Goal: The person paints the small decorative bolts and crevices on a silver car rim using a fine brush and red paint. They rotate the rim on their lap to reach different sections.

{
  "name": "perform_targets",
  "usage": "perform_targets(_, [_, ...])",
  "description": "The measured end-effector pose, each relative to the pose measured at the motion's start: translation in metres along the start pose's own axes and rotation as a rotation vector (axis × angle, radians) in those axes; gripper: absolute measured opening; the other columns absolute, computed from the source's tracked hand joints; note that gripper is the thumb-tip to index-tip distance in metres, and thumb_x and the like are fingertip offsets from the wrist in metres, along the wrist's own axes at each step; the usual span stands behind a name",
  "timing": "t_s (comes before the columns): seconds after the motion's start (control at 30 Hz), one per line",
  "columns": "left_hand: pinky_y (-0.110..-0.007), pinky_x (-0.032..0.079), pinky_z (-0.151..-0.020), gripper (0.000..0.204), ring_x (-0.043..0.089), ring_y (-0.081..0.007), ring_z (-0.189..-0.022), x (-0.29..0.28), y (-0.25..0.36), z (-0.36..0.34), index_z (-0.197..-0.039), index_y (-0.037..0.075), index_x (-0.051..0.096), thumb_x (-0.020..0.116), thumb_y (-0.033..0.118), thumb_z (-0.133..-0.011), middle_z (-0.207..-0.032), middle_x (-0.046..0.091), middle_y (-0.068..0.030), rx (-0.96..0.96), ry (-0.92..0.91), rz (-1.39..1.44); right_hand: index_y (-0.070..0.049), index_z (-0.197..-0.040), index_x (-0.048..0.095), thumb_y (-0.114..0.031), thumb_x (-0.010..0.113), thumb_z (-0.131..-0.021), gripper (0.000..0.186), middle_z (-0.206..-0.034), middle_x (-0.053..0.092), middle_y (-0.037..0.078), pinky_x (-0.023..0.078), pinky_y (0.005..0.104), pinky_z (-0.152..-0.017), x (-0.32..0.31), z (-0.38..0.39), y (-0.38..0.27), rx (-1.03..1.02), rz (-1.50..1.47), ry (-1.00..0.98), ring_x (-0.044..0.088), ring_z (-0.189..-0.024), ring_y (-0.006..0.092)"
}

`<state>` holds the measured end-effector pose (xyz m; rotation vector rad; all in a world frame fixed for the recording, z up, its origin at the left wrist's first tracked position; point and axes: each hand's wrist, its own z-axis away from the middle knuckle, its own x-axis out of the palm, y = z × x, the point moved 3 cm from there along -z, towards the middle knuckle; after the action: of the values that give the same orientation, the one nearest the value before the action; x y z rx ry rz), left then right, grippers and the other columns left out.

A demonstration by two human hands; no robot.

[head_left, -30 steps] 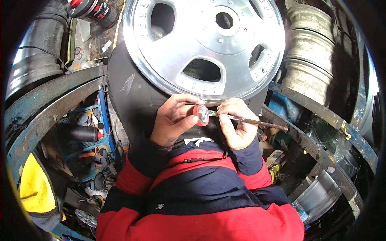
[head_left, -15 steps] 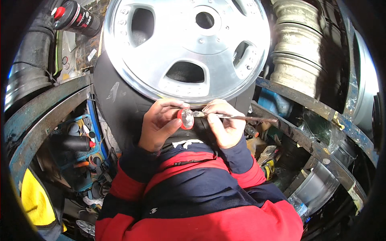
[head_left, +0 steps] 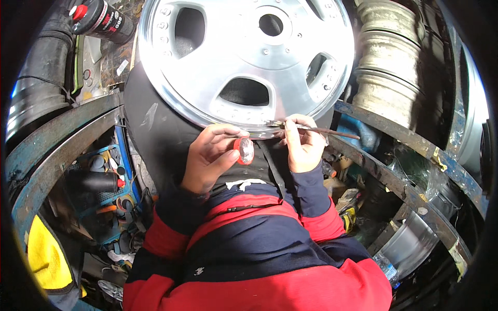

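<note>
A silver alloy wheel (head_left: 249, 57) lies across my lap, its near rim lip just beyond my hands. My left hand (head_left: 210, 158) is closed around a small red-rimmed cap (head_left: 246, 150), tilted so that its whitish, shiny inside shows. In my right hand (head_left: 303, 147) I pinch a thin brush (head_left: 332, 133) with a dark brown handle. The brush's tip reaches left onto the rim near the wheel's lower spoke opening. Some fingertips of the right hand are hidden behind the brush and the hand itself.
Rusty metal rails (head_left: 404, 129) curve past both sides. Several pale wheel barrels (head_left: 389, 62) are stacked at the far right. A dark bottle with a red cap (head_left: 104, 20) stands at the far left, a blue crate (head_left: 111, 194) below it. A yellow cloth (head_left: 46, 254) hangs at the near left.
My right hand has moved the brush from the red-rimmed cap up and away to the wheel's rim. The left hand still holds the cap, now turned slightly. The view has shifted a little.
</note>
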<state>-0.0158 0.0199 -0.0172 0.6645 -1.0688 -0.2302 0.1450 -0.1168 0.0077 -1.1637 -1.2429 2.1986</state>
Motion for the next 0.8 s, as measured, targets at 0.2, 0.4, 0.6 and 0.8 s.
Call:
perform_targets(0.2, [-0.035,0.049,-0.09,0.036,0.06,-0.0209,-0.103,-0.001,0.0,-0.001,-0.121,-0.003,0.047,0.058,-0.005,-0.087,-0.115,0.059,-0.0171,0.008,-0.018,0.014,0.003,-0.095,0.067,-0.011,0.068,-0.086,0.017,-0.067,0.066,0.01,0.046,0.0254,-0.05,0.007,-0.002,-0.013,-0.088,0.085,0.07,0.06,-0.051,0.0118])
perform_targets(0.4, [-0.037,0.046,-0.095,0.038,0.058,-0.0253,-0.109,-0.001,0.002,-0.001,-0.121,-0.003,0.046,0.059,0.002,-0.086,-0.117,0.058,-0.0199,-0.005,-0.015,-0.026,0.004,-0.097,0.065,-0.007,0.068,-0.085,0.017,-0.076,0.067,0.011,0.046,0.0261,-0.05,0.011,-0.004,-0.021,-0.189,0.15,0.032,0.06,-0.052,0.0127])
perform_targets(0.6, [-0.039,0.046,-0.096,0.04,0.058,-0.028,-0.112,-0.002,0.001,0.0,-0.123,-0.004,0.045,0.06,0.004,-0.086,-0.118,0.057,-0.0204,0.01,-0.02,-0.042,0.004,-0.096,0.064,-0.006,0.067,-0.085,0.015,-0.078,0.067,0.01,0.047,0.025,-0.05,0.013,-0.001,-0.029,-0.143,0.188,-0.003,0.059,-0.053,0.0119])
perform_targets(0.8, [-0.039,0.046,-0.096,0.04,0.06,-0.029,-0.11,-0.002,0.001,0.0,-0.123,-0.004,0.045,0.059,0.004,-0.086,-0.118,0.057,-0.0204,0.016,-0.022,-0.067,0.003,-0.095,0.064,-0.007,0.066,-0.086,0.013,-0.076,0.066,0.009,0.048,0.0255,-0.052,0.013,-0.002,-0.031,-0.178,0.226,0.014,0.06,-0.054,0.0126])
